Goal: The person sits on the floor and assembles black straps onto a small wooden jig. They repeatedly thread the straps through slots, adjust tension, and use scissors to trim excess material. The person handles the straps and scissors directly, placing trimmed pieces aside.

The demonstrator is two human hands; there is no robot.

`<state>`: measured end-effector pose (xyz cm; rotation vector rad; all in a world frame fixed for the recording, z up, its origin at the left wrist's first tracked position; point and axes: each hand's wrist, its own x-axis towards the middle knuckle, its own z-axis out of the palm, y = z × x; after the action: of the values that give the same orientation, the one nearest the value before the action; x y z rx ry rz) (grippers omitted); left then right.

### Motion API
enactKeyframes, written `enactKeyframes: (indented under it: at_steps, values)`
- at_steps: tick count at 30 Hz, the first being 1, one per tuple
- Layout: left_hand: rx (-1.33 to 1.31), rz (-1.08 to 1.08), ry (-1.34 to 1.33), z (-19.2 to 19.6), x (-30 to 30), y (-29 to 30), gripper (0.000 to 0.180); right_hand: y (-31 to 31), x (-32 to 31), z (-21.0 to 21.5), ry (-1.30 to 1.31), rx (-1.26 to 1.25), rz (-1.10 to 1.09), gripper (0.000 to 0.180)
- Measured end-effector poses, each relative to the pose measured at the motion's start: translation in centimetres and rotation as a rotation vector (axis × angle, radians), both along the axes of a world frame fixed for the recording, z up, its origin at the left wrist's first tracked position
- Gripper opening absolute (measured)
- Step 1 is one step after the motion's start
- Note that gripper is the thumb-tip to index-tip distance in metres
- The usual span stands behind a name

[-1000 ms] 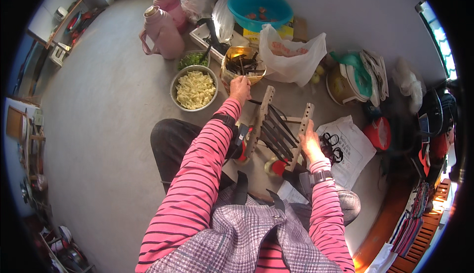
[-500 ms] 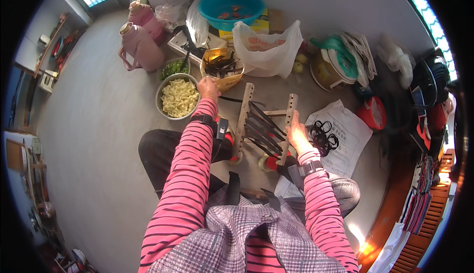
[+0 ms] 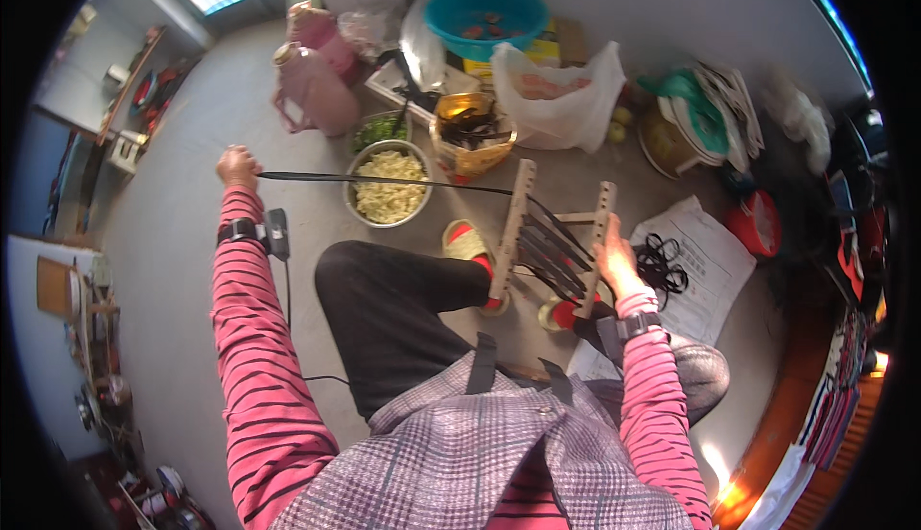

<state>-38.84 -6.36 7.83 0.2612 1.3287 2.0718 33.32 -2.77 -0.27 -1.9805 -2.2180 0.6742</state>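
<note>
My left hand (image 3: 239, 165), out to the left, is closed on the end of a long black strap (image 3: 326, 177). The strap runs taut over a metal bowl of pale chopped food (image 3: 389, 188) to a wooden frame (image 3: 515, 233) between my knees. Several black strips (image 3: 554, 254) are laced between the frame's two drilled side bars. My right hand (image 3: 614, 254) grips the frame's right bar (image 3: 601, 233). Beside that hand, a pile of loose black loops (image 3: 662, 266) lies on a white printed sheet (image 3: 715, 276).
Behind the bowl stand a bowl of greens (image 3: 381, 130), a yellow basket of dark strips (image 3: 477, 154), a white plastic bag (image 3: 556, 113) and a teal basin (image 3: 486, 17). Two pink flasks (image 3: 321, 98) are at far left. A red container (image 3: 756, 223) sits at right.
My left hand has swung far left from beside the basket, drawing the black strap out straight. My right hand stays on the frame. The whole view has shifted slightly.
</note>
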Motion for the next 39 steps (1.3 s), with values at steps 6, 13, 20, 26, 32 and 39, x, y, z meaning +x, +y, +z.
enactKeyframes:
  at_steps: [6, 13, 20, 26, 32, 39]
  values:
    - [-0.323, -0.031, 0.328, -4.1, 7.0, -2.7, 0.020, 0.2, 0.1, -0.3, 0.088, 0.042, 0.058, 0.075]
    - [-0.533, -0.080, 0.046, -14.3, 12.4, -5.4, 0.015, 0.3, 0.6, -0.9, 0.065, 0.060, 0.110, 0.075]
    - [-1.011, -0.435, 0.827, -32.5, 11.7, -5.7, 0.031, 0.3, 0.1, 0.0, 0.018, 0.008, 0.112, 0.077]
    - [-0.925, -0.228, 0.086, -31.3, 16.4, -2.6, 0.032, -0.1, -0.7, 1.3, 0.046, 0.038, 0.151, 0.074]
    - [-0.900, -0.117, -0.104, -28.4, 18.5, -1.8, 0.033, 0.0, -1.6, 1.9, 0.039, -0.009, 0.124, 0.071]
    - [-0.888, 0.037, -0.108, -29.2, 18.7, -2.6, 0.027, 0.1, -1.4, 1.9, 0.021, -0.038, 0.116, 0.070]
